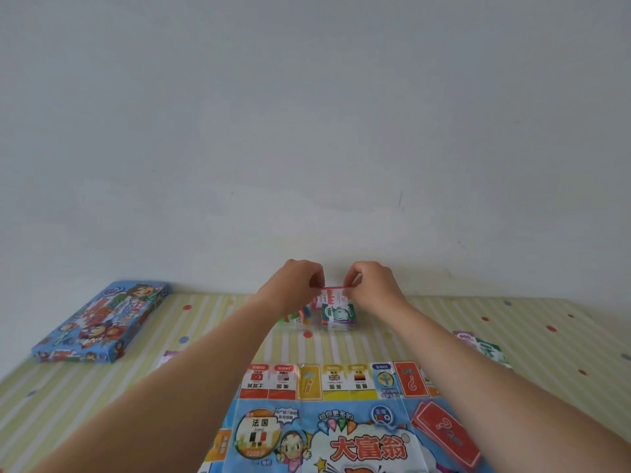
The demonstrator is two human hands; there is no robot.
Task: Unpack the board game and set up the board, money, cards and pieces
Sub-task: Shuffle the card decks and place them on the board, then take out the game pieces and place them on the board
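The paper game board lies unfolded at the near centre of the striped surface. Beyond its far edge, my left hand and my right hand together pinch the top corners of a pink-and-white money note, held up above a wrapped pack of notes with a green one on top. Small coloured pieces and a die lie just left of that pack, partly hidden by my left wrist. The blue game box lies at the far left.
A purple note and a green note lie to the right of the board. A purple-edged paper peeks out under my left forearm. A white wall rises right behind the striped, dotted surface.
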